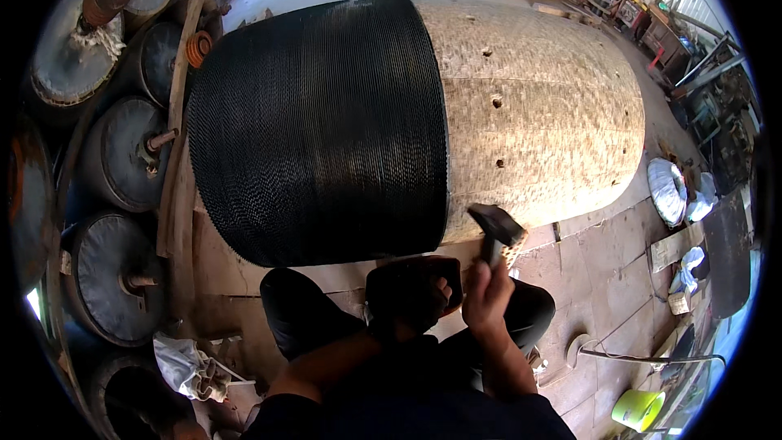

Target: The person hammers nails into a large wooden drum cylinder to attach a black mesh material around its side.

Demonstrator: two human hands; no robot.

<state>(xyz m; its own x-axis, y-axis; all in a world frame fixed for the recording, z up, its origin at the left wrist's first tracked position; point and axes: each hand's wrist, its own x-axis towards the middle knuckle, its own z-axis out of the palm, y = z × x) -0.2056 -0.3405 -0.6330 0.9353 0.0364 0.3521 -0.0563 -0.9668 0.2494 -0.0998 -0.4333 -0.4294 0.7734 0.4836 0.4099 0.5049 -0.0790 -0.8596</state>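
Note:
In front of my knees lies a large wooden drum point(542, 106), pale and chipped, with several dark holes. Its left part is wrapped in a black, finely ridged covering point(318, 122). My right hand point(487, 297) grips a hammer point(498, 226) by the handle, its dark head raised close to the drum's lower side. Between my knees sits a dark, reddish-edged container point(391, 275). My left hand point(423, 303) is at this container in deep shadow, with its visible fingers curled; what they hold is hidden.
Several big rollers with shafts point(134, 281) are stacked at the left behind wooden beams point(181, 73). A white cloth bag point(186, 365) lies lower left. To the right are a white coil point(666, 190), a curved metal rod point(643, 356) and a yellow-green bucket point(638, 409).

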